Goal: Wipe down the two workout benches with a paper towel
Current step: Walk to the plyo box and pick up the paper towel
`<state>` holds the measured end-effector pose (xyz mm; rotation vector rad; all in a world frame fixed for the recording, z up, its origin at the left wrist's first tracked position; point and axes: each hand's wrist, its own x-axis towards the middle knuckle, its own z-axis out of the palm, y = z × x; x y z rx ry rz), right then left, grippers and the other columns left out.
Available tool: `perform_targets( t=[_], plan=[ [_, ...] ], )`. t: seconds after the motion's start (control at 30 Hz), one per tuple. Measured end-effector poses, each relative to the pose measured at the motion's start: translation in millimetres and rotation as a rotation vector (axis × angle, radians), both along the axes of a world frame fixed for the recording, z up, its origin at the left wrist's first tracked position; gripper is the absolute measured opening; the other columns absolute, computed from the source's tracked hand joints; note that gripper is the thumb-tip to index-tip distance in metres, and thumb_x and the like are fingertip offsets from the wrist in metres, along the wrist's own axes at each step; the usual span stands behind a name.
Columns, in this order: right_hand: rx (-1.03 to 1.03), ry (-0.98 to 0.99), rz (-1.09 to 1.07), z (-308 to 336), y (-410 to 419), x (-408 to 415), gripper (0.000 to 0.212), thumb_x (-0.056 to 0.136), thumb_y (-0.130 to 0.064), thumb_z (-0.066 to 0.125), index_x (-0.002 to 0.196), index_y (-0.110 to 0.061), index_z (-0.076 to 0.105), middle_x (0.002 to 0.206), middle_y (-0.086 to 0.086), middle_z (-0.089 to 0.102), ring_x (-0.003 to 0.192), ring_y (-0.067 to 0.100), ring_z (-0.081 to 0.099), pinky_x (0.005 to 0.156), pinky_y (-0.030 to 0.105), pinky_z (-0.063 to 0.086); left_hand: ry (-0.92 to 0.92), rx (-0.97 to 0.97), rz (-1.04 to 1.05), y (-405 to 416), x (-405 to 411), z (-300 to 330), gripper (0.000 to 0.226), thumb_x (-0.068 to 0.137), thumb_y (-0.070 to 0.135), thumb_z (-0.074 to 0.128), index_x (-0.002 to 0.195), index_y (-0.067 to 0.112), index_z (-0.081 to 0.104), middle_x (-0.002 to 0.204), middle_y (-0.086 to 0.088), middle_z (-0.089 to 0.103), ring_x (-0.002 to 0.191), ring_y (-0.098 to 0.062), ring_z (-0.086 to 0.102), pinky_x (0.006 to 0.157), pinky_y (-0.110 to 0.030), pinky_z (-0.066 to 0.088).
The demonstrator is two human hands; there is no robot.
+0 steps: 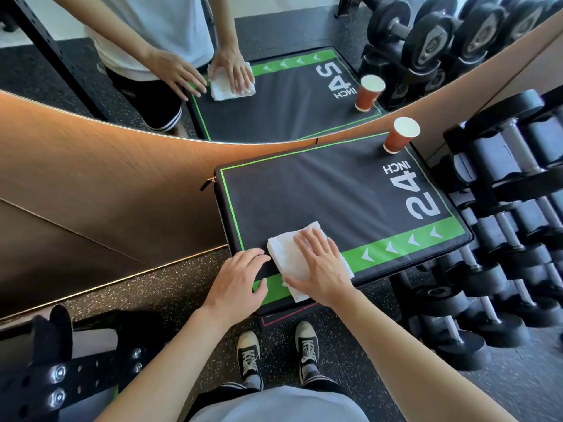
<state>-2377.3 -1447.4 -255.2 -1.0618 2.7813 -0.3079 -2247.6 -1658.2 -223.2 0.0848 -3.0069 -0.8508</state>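
A black padded bench (320, 190) with a green border and "24 INCH" printed on top stands in front of me, against a mirrored wall. A folded white paper towel (283, 249) lies on its near left corner. My right hand (323, 263) presses flat on the towel, fingers spread. Beside it, my left hand (239, 281) rests palm down on the bench's near edge, holding nothing. Under the bench a second black pad with a red line (286, 318) peeks out.
A red paper cup (400, 135) stands on the bench's far right corner. A rack of black dumbbells (499, 239) runs along the right. The mirror (274, 86) reflects the scene. A black steel rack upright (70, 376) sits at lower left, on speckled rubber floor.
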Motion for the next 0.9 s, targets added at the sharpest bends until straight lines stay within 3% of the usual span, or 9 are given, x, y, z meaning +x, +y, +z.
perform_targets(
  t=[0.1,0.2,0.3,0.47,0.63,0.73,0.9],
  plan=[
    [0.0,0.035,-0.013,-5,-1,9,0.1,0.079,-0.082,0.053,0.156,-0.019,0.039,0.165,-0.001,0.031,0.157,0.026,0.019,0.122,0.046,0.028,-0.008,0.003,-0.009,3,4,-2,0.047,0.092,0.024,0.066,0.138,0.018,0.062,0.143,0.004,0.057,0.135,-0.016,0.051,0.114,-0.038,0.044],
    [-0.091,0.081,-0.06,-10,3,19,0.085,0.08,-0.075,0.061,0.146,-0.023,0.051,0.153,-0.004,0.045,0.146,0.025,0.037,0.11,0.044,0.041,-0.017,0.018,-0.013,4,9,-4,0.047,0.092,0.024,0.065,0.138,0.018,0.062,0.142,0.004,0.058,0.134,-0.016,0.052,0.113,-0.039,0.046],
    [-0.134,0.154,-0.099,-11,4,29,0.066,0.084,-0.07,0.062,0.132,-0.024,0.058,0.136,-0.005,0.053,0.127,0.027,0.049,0.09,0.043,0.047,-0.015,0.024,-0.013,4,13,-4,0.046,0.091,0.023,0.066,0.137,0.018,0.063,0.141,0.005,0.058,0.134,-0.015,0.052,0.112,-0.039,0.047],
    [-0.141,0.166,-0.119,-5,1,40,0.043,0.096,-0.051,0.062,0.113,-0.012,0.065,0.107,0.006,0.059,0.091,0.031,0.052,0.079,0.044,0.05,-0.016,0.035,-0.037,0,11,-1,0.045,0.093,0.024,0.065,0.138,0.02,0.062,0.142,0.007,0.058,0.134,-0.013,0.051,0.112,-0.036,0.046],
    [-0.082,0.02,-0.234,9,1,46,0.038,0.101,-0.047,0.06,0.102,-0.008,0.061,0.097,0.006,0.059,0.091,0.029,0.056,0.074,0.041,0.05,0.0,0.061,-0.107,0,2,3,0.042,0.095,0.023,0.065,0.136,0.02,0.063,0.138,0.007,0.059,0.131,-0.013,0.053,0.11,-0.035,0.048],
    [-0.114,0.044,-0.35,19,16,54,0.037,0.099,-0.046,0.065,0.09,-0.011,0.059,0.085,0.004,0.061,0.081,0.031,0.061,0.067,0.041,0.046,0.019,0.073,-0.161,7,-6,7,0.039,0.095,0.023,0.065,0.134,0.02,0.064,0.136,0.008,0.06,0.126,-0.013,0.055,0.108,-0.034,0.049],
    [-0.089,0.089,-0.49,42,60,69,0.046,0.097,-0.06,0.055,0.086,-0.015,0.059,0.081,0.0,0.063,0.082,0.03,0.061,0.077,0.042,0.045,0.077,0.098,-0.265,35,-21,21,0.032,0.091,0.019,0.066,0.124,0.019,0.066,0.125,0.008,0.063,0.114,-0.017,0.06,0.096,-0.039,0.055]
  ],
)
